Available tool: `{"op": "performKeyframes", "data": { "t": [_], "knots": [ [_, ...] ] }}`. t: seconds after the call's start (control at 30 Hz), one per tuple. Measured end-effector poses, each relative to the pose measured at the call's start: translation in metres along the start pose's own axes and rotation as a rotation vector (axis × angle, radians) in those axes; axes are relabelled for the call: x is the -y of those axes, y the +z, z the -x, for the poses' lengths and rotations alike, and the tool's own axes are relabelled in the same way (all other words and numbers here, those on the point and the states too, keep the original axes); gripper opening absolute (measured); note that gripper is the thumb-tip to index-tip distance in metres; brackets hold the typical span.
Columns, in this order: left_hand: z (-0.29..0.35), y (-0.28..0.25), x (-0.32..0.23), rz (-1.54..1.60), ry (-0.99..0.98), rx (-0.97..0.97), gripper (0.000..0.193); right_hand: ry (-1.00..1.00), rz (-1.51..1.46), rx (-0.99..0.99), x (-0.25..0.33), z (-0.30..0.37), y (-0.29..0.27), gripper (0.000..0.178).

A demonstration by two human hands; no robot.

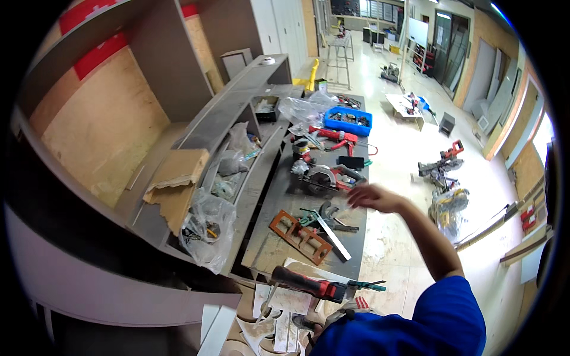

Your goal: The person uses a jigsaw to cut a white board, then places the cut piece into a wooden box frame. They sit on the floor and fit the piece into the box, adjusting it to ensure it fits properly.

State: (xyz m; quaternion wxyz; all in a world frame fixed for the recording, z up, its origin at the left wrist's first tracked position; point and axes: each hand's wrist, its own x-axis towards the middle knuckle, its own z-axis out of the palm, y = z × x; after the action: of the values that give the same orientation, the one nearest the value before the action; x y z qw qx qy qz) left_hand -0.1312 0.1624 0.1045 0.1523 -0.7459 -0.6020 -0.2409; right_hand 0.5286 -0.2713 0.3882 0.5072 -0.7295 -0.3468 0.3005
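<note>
My right hand (375, 198) reaches over the right edge of the grey workbench (273, 237), fingers apart and drooping, with nothing seen in them. Just beyond it lies a circular saw (323, 178) with a round guard. Nearer than the hand are a dark clamp-like tool (330, 212), a white-bladed square (333, 237) and an orange-brown slotted template (300, 237). A red and black cordless power tool (312, 285) lies close to my body. Beside my blue shirt a small skin-coloured patch (317, 332) may be part of my left hand; its fingers are hidden.
Farther along the bench are a red caulking gun (335, 135) and a blue bin (348, 120) of small parts. Shelving with plastic bags (208, 228) and torn cardboard (172, 184) runs along the left. White board offcuts (285, 329) lie in front. A mitre saw (442, 163) stands right.
</note>
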Motion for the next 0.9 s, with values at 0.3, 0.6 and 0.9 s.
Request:
{"op": "performKeyframes", "data": {
  "t": [0.3,0.6,0.9],
  "knots": [
    [0.012,-0.127,0.057,-0.229,-0.213,0.018,0.058,0.430,-0.300,-0.672,-0.340,0.181,-0.194,0.028],
    [0.132,-0.288,-0.003,-0.387,-0.308,0.041,0.060,1.255,-0.624,-0.018,-0.614,0.465,0.054,0.041],
    [0.211,-0.277,-0.105,-0.104,-0.299,0.194,0.051,1.323,-0.595,0.053,-0.518,0.359,-0.090,0.037]
  ]
}}
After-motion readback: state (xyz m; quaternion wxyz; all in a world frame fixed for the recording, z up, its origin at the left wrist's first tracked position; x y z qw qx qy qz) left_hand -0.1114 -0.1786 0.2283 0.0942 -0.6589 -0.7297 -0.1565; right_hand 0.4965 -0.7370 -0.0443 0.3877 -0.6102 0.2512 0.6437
